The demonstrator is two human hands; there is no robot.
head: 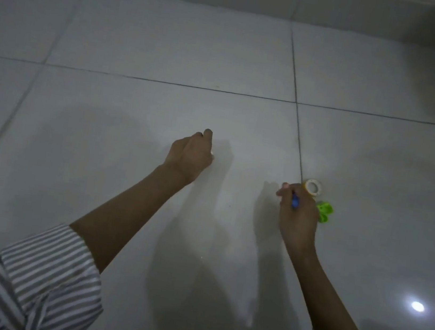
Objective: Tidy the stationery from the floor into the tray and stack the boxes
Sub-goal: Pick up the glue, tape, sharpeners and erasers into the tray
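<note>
- on the floor (171,46), tape roll (313,187) and green scissors (324,212) lie just beside the right grip (297,214), which clasps a blue pen (295,202)
- left grip (191,155) curled, well apart; contents unclear

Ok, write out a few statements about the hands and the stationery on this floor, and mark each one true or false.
1. The right hand grips a blue pen. True.
2. The tape roll lies beside the left hand. False: it lies by the right hand.
3. The scissors have red handles. False: the handles are green.
4. The left arm wears a striped sleeve. True.
</note>
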